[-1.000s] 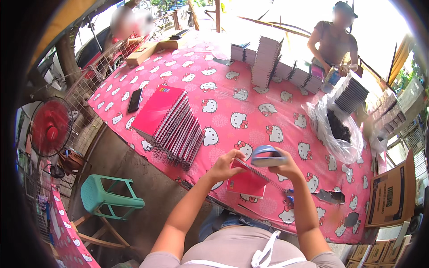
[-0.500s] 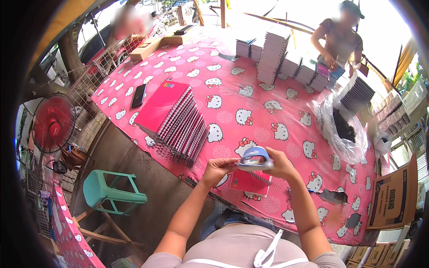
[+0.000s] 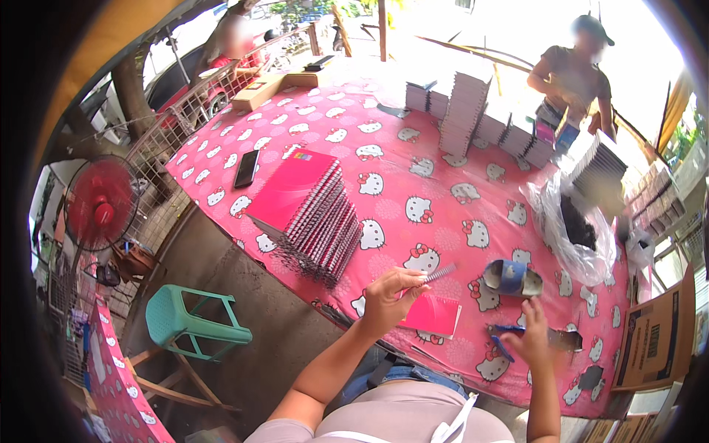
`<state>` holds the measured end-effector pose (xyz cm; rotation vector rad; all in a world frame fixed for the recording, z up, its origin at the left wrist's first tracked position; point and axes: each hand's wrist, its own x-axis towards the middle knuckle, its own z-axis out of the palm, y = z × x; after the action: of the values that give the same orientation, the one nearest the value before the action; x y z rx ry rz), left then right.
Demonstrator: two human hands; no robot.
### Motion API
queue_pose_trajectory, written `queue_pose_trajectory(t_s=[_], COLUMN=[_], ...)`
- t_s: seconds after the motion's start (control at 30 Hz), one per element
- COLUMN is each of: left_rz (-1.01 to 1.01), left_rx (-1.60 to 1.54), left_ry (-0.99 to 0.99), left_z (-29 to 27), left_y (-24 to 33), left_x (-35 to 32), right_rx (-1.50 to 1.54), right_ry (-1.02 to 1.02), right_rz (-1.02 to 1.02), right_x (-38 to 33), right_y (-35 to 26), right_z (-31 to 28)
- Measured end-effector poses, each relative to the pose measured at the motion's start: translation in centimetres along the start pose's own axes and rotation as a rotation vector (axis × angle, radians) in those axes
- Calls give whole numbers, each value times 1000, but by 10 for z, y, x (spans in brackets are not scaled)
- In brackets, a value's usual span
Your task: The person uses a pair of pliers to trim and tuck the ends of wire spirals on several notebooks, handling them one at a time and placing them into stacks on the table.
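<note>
Left hand [image 3: 389,299] at lower centre of frame, fingers pinched shut on one end of a wire coil [image 3: 437,274]. Coil juts up and right from the fingertips, free end over the tablecloth [image 3: 413,177]. Directly below the hand: small pink notebook [image 3: 430,314] flat on the cloth, near table edge, partly hidden by the hand. Contact between coil and notebook: cannot tell.

Right hand [image 3: 533,336] lower right of frame, lying on the cloth, fingers curled round a blue-handled tool [image 3: 504,338]; dark flat part of tool sticks out right of the hand. Grip closed on the handle, how tight: cannot tell. Tool apart from coil, right of notebook.

Tape roll [image 3: 512,277], blue, lying on the cloth just above right hand, between it and the clear bag [image 3: 569,221].

Left centre of frame: slanted stack of pink spiral notebooks [image 3: 310,207]; black phone [image 3: 247,168] to its left. Upper centre: grey stacks [image 3: 464,111]. Upper right: another person [image 3: 572,74] standing at the far table edge. Left edge: red fan [image 3: 100,203]. Lower left: green stool [image 3: 193,325] on the ground.
</note>
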<state>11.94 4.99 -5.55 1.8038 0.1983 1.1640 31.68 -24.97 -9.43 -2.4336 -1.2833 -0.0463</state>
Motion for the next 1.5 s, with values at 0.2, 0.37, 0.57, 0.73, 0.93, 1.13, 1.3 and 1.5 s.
queue_pose_trajectory(t_s=[0.2,0.37,0.57,0.73,0.93,1.13,1.3,1.5], left_rz=[-199,-178,-100,-66,71,87,72,-52], left_rx=[198,230,227,194,224,-9,98,15], left_ry=[-50,13,68,68,13,397,800,911], left_z=[5,8,7,6,-1,-41,-119,-178], left_y=[-21,-29,-11,-6,10,76,82,29], left_x=[-22,-26,-21,-19,-16,38,90,90], right_rx=[118,477,332,749,1708,563,-118,345], right_ry=[-145,17,3,-241,-733,-76,88,-34], right_rz=[166,5,-175,52,540,177,166,100], right_x=[-33,28,64,65,59,19,-6,54], right_y=[-44,-132,-160,-161,-142,-86,-21,-81], right_z=[8,-6,-4,-6,-1,16,30,34])
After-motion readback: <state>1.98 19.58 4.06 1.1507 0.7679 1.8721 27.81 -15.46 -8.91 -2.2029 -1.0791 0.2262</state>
